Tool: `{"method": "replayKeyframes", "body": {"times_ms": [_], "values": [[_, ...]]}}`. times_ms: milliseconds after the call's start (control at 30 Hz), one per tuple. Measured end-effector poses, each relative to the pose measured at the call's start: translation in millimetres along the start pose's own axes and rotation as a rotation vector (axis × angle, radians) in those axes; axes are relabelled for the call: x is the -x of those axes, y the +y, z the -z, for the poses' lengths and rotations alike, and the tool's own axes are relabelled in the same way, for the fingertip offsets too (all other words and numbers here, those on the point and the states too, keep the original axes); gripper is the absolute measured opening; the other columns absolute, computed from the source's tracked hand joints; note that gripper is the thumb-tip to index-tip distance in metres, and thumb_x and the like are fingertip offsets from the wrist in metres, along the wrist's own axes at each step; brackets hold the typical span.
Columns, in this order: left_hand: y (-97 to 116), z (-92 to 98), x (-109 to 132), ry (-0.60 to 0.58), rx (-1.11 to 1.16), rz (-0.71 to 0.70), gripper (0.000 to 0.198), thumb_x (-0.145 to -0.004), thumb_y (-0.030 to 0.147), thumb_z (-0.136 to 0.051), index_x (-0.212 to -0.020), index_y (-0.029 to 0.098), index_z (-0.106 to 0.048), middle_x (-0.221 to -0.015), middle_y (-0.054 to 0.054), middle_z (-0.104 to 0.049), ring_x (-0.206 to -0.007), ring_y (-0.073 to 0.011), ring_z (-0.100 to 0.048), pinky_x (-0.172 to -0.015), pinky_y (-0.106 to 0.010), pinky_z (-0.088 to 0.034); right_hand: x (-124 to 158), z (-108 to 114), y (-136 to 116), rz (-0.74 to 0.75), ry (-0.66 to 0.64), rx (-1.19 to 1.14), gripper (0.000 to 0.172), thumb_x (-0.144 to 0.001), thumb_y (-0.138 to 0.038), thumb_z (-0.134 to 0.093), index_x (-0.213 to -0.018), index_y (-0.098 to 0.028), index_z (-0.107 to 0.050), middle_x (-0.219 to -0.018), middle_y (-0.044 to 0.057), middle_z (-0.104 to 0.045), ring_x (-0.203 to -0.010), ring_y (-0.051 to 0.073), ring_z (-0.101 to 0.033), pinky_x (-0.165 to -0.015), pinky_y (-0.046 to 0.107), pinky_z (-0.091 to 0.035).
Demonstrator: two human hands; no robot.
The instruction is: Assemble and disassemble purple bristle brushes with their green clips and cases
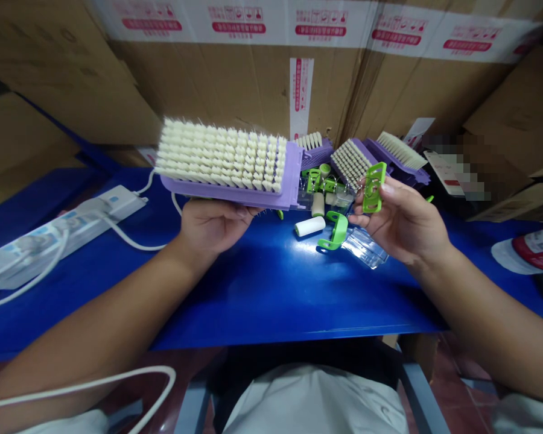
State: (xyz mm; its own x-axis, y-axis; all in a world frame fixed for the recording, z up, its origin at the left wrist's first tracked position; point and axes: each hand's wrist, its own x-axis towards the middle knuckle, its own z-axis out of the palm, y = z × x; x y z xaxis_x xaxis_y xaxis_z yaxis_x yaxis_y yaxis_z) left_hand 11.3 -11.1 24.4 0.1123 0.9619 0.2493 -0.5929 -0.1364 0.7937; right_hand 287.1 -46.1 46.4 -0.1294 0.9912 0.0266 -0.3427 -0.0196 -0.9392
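My left hand (215, 226) is closed under a purple brush head (224, 157), holding it up with its cream bristles facing up and toward me. Between the thumb and fingers of my right hand (405, 217) is a small green plastic bracket (373, 188) with oval cut-outs, held upright. Below and between the hands lie a white roller (310, 226), a curved green plastic piece (335, 231) and a clear plastic part (365, 247). More green parts and rollers are heaped behind them.
Several other purple brush heads (352, 161) lie at the back against cardboard boxes (235, 84). On the left of the blue table (262, 295) are a white power strip (72, 229) and cables. A red-labelled bottle (531, 250) lies at the right.
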Motion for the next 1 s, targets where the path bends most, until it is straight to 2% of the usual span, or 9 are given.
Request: {"method": "replayKeyframes", "body": {"times_ms": [167, 367, 500, 600, 700, 833, 900, 1000], "values": [[-0.8, 0.9, -0.4, 0.007, 0.004, 0.001, 0.081, -0.053, -0.009, -0.051, -0.121, 0.032, -0.069, -0.113, 0.007, -0.08, -0.124, -0.0193, -0.069, -0.116, -0.038, -0.053, 0.7, -1.4, -1.2, -0.005, 0.028, -0.007, 0.025, -0.07, -0.035, -0.088, -0.087, -0.023, -0.075, -0.077, -0.002, -0.071, -0.068, 0.014, -0.067, -0.068, 0.03, -0.065], [0.3, 0.1, -1.4, -0.018, 0.007, -0.004, 0.08, -0.052, -0.008, -0.052, -0.122, 0.028, -0.068, -0.109, 0.002, -0.081, -0.113, -0.0194, -0.074, -0.11, -0.04, -0.058, 0.8, 0.2, -1.7, -0.003, 0.022, -0.002, 0.028, -0.071, -0.037, -0.09, -0.09, -0.022, -0.075, -0.078, -0.001, -0.07, -0.068, 0.013, -0.067, -0.069, 0.028, -0.065], [1.7, -1.5, -1.0, -0.014, -0.013, 0.01, 0.073, -0.053, -0.006, -0.052, -0.115, 0.027, -0.069, -0.097, 0.001, -0.081, -0.106, -0.0204, -0.076, -0.106, -0.042, -0.06, -0.2, 0.7, -0.6, 0.008, 0.019, -0.019, 0.033, -0.069, -0.037, -0.09, -0.093, -0.02, -0.075, -0.076, -0.002, -0.07, -0.067, 0.012, -0.068, -0.067, 0.025, -0.065], [1.4, -1.5, -0.8, -0.022, -0.014, 0.005, 0.066, -0.053, -0.004, -0.053, -0.11, 0.025, -0.07, -0.086, 0.001, -0.08, -0.098, -0.0199, -0.076, -0.103, -0.039, -0.061, -0.7, 0.9, -0.1, 0.009, 0.03, -0.039, 0.036, -0.066, -0.038, -0.092, -0.093, -0.019, -0.076, -0.075, -0.001, -0.071, -0.066, 0.012, -0.069, -0.067, 0.024, -0.065], [1.1, -1.2, -0.7, -0.019, -0.012, -0.002, 0.067, -0.053, -0.004, -0.053, -0.111, 0.024, -0.071, -0.086, 0.0, -0.08, -0.101, -0.0194, -0.076, -0.103, -0.035, -0.06, -0.8, 1.8, 0.0, 0.009, 0.021, -0.036, 0.034, -0.067, -0.038, -0.091, -0.092, -0.02, -0.075, -0.075, -0.002, -0.071, -0.067, 0.012, -0.069, -0.068, 0.025, -0.066], [1.5, -0.8, -1.0, -0.013, -0.025, 0.005, 0.066, -0.054, -0.003, -0.053, -0.111, 0.025, -0.071, -0.092, 0.0, -0.081, -0.107, -0.0214, -0.074, -0.105, -0.038, -0.058, -1.5, 4.5, 0.6, 0.035, 0.004, 0.007, 0.03, -0.072, -0.038, -0.088, -0.094, -0.022, -0.074, -0.078, -0.002, -0.07, -0.069, 0.013, -0.069, -0.069, 0.027, -0.066], [1.9, -0.8, -1.0, -0.018, -0.035, 0.006, 0.064, -0.054, -0.002, -0.053, -0.11, 0.025, -0.071, -0.09, 0.0, -0.081, -0.104, -0.0214, -0.075, -0.104, -0.039, -0.059, -2.0, 5.4, 1.0, 0.046, 0.008, 0.022, 0.027, -0.074, -0.037, -0.086, -0.094, -0.023, -0.074, -0.079, -0.002, -0.07, -0.069, 0.014, -0.069, -0.069, 0.028, -0.066], [2.5, -1.7, -0.7, -0.028, -0.031, -0.003, 0.067, -0.055, -0.003, -0.051, -0.113, 0.026, -0.07, -0.088, 0.001, -0.08, -0.094, -0.0181, -0.075, -0.095, -0.033, -0.062, -2.5, 4.7, 1.1, 0.045, 0.029, 0.001, 0.026, -0.072, -0.036, -0.086, -0.092, -0.024, -0.076, -0.078, -0.002, -0.069, -0.067, 0.013, -0.067, -0.067, 0.027, -0.066]]}}
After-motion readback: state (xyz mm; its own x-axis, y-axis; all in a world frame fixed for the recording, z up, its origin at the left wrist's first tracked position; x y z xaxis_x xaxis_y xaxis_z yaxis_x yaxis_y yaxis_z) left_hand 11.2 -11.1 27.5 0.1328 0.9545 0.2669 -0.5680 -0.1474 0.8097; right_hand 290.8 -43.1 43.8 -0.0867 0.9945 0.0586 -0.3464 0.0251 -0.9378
